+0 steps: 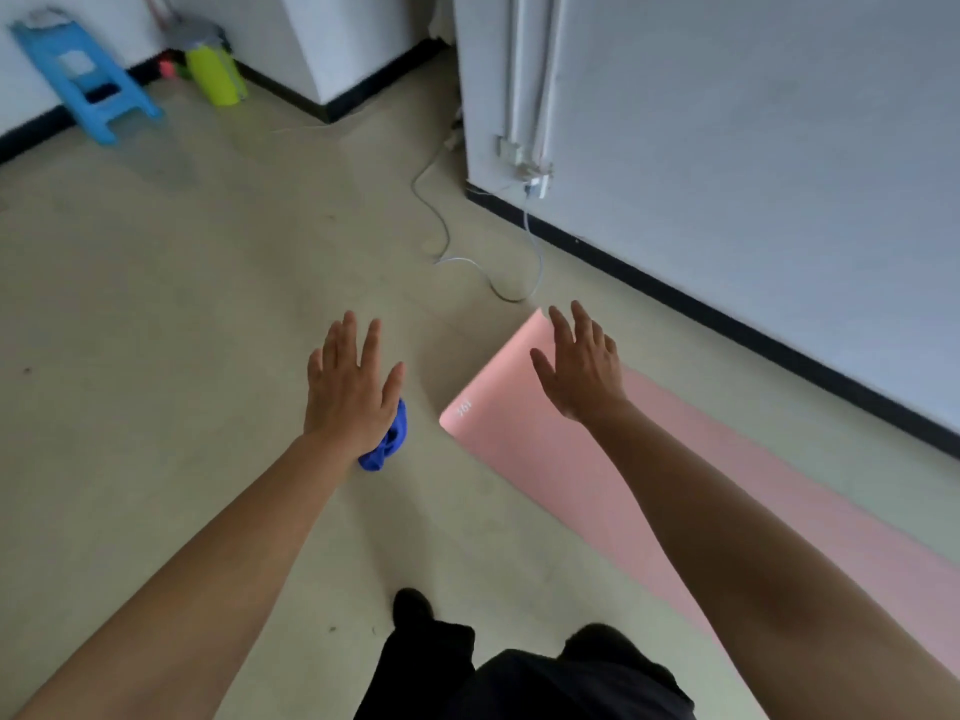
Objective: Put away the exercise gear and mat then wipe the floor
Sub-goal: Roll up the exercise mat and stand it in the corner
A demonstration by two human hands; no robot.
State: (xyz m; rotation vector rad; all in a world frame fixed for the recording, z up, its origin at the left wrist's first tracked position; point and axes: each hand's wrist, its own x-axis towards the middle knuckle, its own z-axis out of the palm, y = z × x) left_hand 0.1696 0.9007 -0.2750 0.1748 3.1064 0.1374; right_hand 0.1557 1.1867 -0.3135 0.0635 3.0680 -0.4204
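A pink exercise mat (545,459) lies unrolled on the floor, running from the centre toward the lower right along the wall. My right hand (579,368) hovers palm down over its far end, fingers spread, holding nothing. My left hand (348,389) is stretched out to the left of the mat, all fingers extended. A crumpled blue cloth (387,446) shows just under the palm's right edge; I cannot tell whether it touches the hand or lies on the floor.
A white cable (441,226) loops over the floor beyond the mat, from a wall socket (535,181). At the far left stand a blue plastic stool (88,80) and a green bottle (215,75). My dark trousers and shoe (413,608) are at the bottom.
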